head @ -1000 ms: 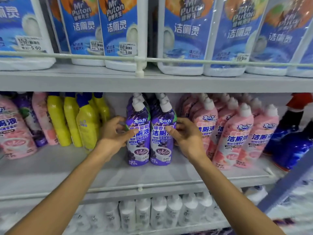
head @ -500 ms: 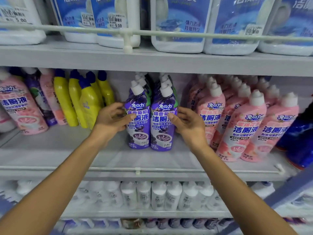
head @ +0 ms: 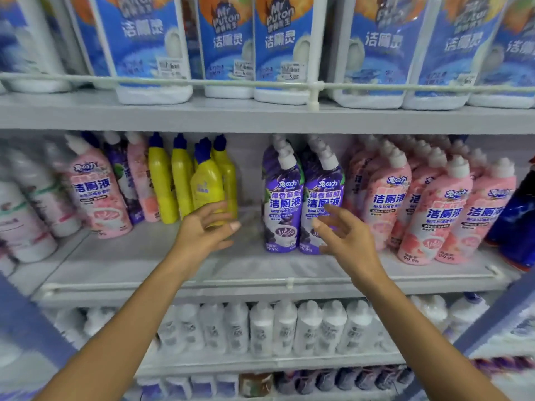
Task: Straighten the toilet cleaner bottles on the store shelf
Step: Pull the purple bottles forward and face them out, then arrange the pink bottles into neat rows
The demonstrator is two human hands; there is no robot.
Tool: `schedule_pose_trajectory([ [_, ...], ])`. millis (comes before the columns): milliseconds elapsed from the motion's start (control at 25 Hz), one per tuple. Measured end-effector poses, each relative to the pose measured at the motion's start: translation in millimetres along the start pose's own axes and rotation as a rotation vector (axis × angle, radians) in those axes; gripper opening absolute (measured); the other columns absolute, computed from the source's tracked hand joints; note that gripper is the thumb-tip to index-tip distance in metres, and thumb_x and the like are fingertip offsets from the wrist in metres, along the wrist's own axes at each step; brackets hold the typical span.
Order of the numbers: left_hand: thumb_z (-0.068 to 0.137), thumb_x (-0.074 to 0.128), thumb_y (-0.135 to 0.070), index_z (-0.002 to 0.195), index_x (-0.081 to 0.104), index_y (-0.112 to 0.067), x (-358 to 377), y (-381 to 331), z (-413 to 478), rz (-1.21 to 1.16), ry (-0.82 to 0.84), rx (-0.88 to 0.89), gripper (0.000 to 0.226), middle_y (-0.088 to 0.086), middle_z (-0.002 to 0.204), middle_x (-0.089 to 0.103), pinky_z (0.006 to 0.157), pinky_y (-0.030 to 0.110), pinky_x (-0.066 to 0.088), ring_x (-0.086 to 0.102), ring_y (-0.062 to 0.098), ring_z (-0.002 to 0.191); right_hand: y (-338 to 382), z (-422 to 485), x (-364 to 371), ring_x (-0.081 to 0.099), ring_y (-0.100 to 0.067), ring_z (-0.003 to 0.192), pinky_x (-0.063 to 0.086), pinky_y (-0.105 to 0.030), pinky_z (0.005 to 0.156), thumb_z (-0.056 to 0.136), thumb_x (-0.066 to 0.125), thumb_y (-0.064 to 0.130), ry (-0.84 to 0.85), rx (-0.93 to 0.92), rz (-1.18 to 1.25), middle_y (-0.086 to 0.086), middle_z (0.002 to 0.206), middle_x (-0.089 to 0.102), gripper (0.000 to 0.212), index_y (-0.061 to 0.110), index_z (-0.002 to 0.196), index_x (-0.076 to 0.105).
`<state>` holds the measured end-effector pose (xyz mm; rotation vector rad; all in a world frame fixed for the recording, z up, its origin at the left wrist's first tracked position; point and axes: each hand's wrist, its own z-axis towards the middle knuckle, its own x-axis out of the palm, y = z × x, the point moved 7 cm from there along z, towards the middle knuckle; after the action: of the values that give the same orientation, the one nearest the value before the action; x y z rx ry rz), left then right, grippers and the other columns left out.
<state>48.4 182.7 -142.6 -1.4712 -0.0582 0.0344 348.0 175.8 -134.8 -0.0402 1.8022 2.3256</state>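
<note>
Purple toilet cleaner bottles (head: pixel 302 198) stood upright, side by side, labels facing out, on the middle shelf (head: pixel 173 264), between yellow bottles (head: pixel 188 180) and pink bottles (head: pixel 428 204). Both hands hung in front with fingers spread, gripping nothing: the left hand (head: pixel 207 228) near the yellow ones, the right hand (head: pixel 344 235) before the purple pair, probably sizing up what needed squaring next.

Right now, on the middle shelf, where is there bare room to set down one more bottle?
One gap lies between the yellow bottles and the purple bottles, just beyond the left hand. The front strip of the middle shelf along its rail is also bare. Right of the purple pair, the pink bottles stand packed; the far left is crowded too.
</note>
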Motion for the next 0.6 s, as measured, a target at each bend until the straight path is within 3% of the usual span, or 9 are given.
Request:
schedule_pose_trajectory([
  [160,0.063,0.091,-0.021,0.135,0.058,-0.015,-99,-11,-26,-0.019,-0.047,-0.013,0.08,0.009,0.123,0.07,0.085,0.044,0.061,0.073,0.018,0.103,34,-11,113,0.071,-0.001,0.085,0.064,-0.051,0.075,0.091,0.074,0.019,0.162,0.041,0.058,-0.007,0.118,0.071,0.033,0.026,0.121,0.062],
  [360,0.075,0.084,-0.01,0.125,0.063,-0.013,-215,-25,-29,0.037,-0.271,0.013,0.054,0.013,0.121,0.07,0.086,0.046,0.06,0.069,0.024,0.106,64,9,249,0.066,-0.015,0.099,0.06,-0.059,0.082,0.092,0.072,0.013,0.329,0.061,0.114,-0.019,0.126,0.065,0.038,0.02,0.128,0.061],
  [480,0.078,0.079,0.004,0.122,0.061,-0.008,-256,-36,-11,0.078,-0.411,0.049,0.049,0.012,0.114,0.071,0.088,0.051,0.059,0.069,0.022,0.1,77,31,306,0.066,-0.018,0.107,0.062,-0.053,0.081,0.091,0.076,0.021,0.376,0.04,0.117,-0.013,0.127,0.065,0.048,0.017,0.135,0.058],
  [520,0.078,0.079,0.006,0.121,0.061,-0.006,-265,-42,-3,0.093,-0.464,0.071,0.048,0.008,0.108,0.071,0.087,0.047,0.06,0.068,0.018,0.093,82,42,321,0.066,-0.018,0.109,0.063,-0.051,0.08,0.09,0.077,0.024,0.382,0.016,0.103,-0.01,0.127,0.065,0.051,0.017,0.137,0.057],
  [600,0.079,0.08,0.003,0.122,0.06,-0.002,-278,-58,16,0.144,-0.55,0.134,0.048,0.003,0.101,0.068,0.073,0.025,0.059,0.065,0.012,0.085,94,73,349,0.066,-0.016,0.108,0.063,-0.042,0.08,0.087,0.079,0.026,0.377,-0.034,0.091,-0.003,0.123,0.066,0.05,0.019,0.133,0.06],
])
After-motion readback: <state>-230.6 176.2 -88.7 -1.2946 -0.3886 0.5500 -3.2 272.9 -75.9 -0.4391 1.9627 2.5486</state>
